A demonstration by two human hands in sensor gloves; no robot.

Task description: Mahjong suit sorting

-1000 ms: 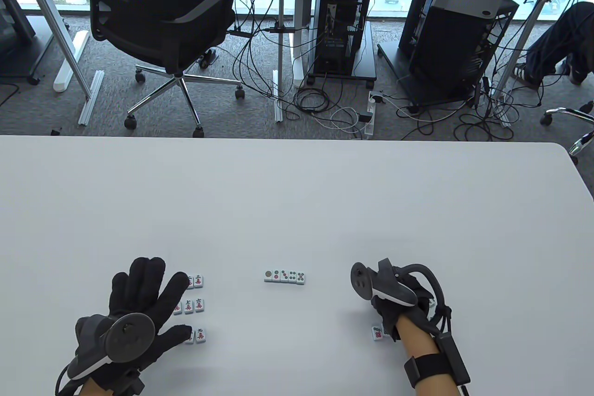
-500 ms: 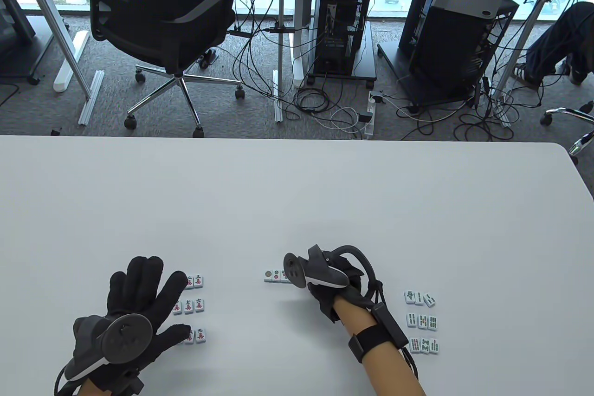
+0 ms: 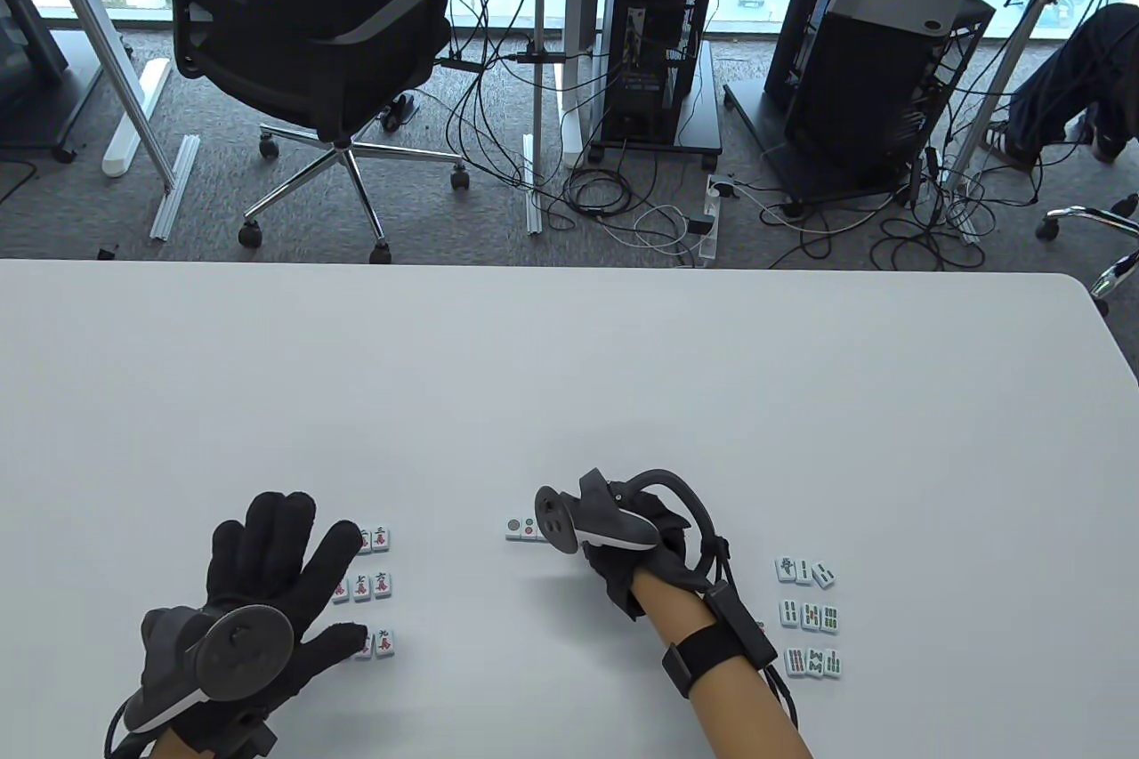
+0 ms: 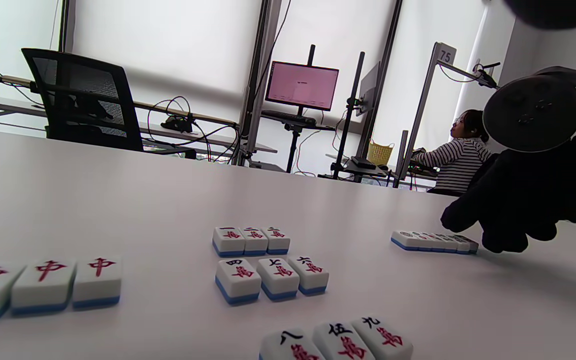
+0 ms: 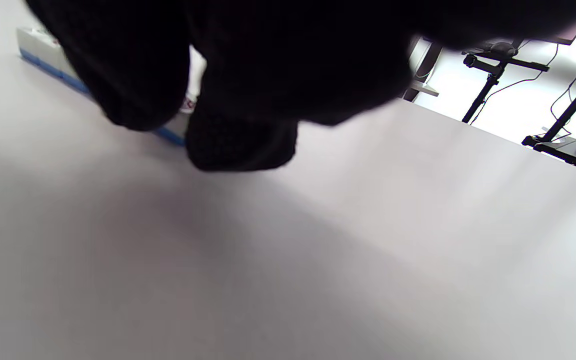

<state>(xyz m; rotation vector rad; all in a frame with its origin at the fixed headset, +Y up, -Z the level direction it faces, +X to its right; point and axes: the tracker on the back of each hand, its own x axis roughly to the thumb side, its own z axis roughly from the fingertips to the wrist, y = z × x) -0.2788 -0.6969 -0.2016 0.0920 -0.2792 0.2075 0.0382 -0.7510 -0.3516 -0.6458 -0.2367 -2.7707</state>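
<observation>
Resting near the worktop's front-left corner, your left hand [image 3: 267, 581] is lying with its fingers straight and fanned, partly covering the character tiles [image 3: 374, 585], which are sitting in three short rows just beside it. The left wrist view is also showing three red-character tiles [image 4: 43, 285] lined up further left.

At the middle of the front edge, the dot-suit row [image 3: 525, 528] is lying flat, and your right hand [image 3: 636, 545] is hovering over its right end, hiding most of it. The right wrist view is showing dark fingertips [image 5: 240, 135] bunched close together against the end tile, with a scrap of red print between them. Whether that grip is pinching a tile or only nudging the end one, I cannot tell.

If you are adding a tile, you are probably best off lowering it flat and sliding it until its side is touching the neighbour, keeping the faces up and the row straight. Try releasing gently so the others are not knocked askew.

Toward the front-right, the bamboo tiles [image 3: 810, 617] are sitting in three rows, apart from your forearm.
</observation>
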